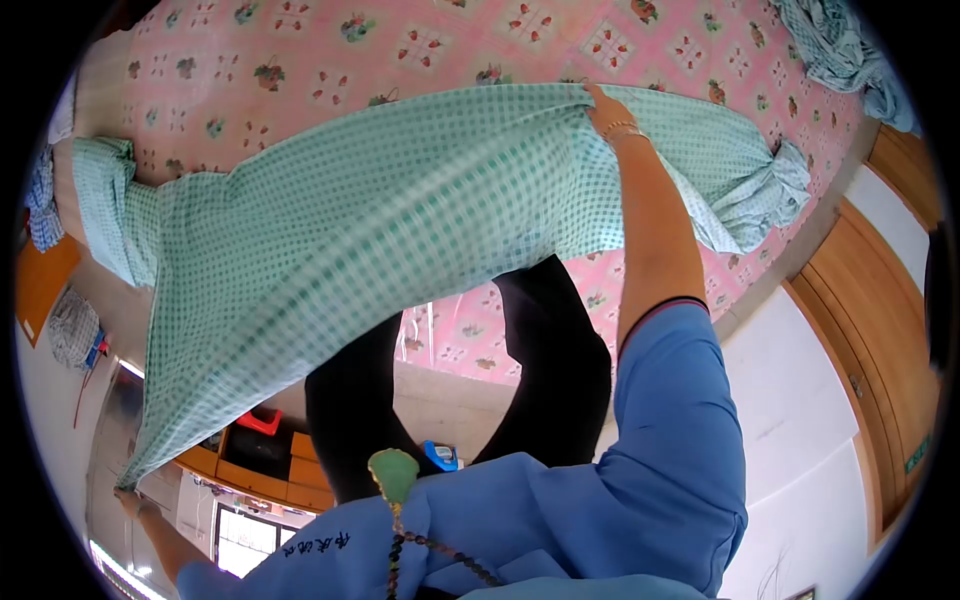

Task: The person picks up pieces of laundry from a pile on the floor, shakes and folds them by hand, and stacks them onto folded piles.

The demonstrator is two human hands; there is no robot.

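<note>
A large green-and-white checked cloth, like a sheet, stretches across the view in front of my black-trousered legs. My right hand is closed on its far edge, arm straight out, with a bracelet at the wrist. Down at the lower left, my left hand grips a corner and pulls the cloth taut in a long slope. The cloth's right end lies bunched up, and a folded-over part hangs at the left. Fingers of both hands are partly hidden by the fabric.
Pink fruit-patterned sheeting lies under the cloth. More checked cloth is heaped at the upper right. Wooden doors stand at the right. A wooden cabinet and a red item are at the lower left.
</note>
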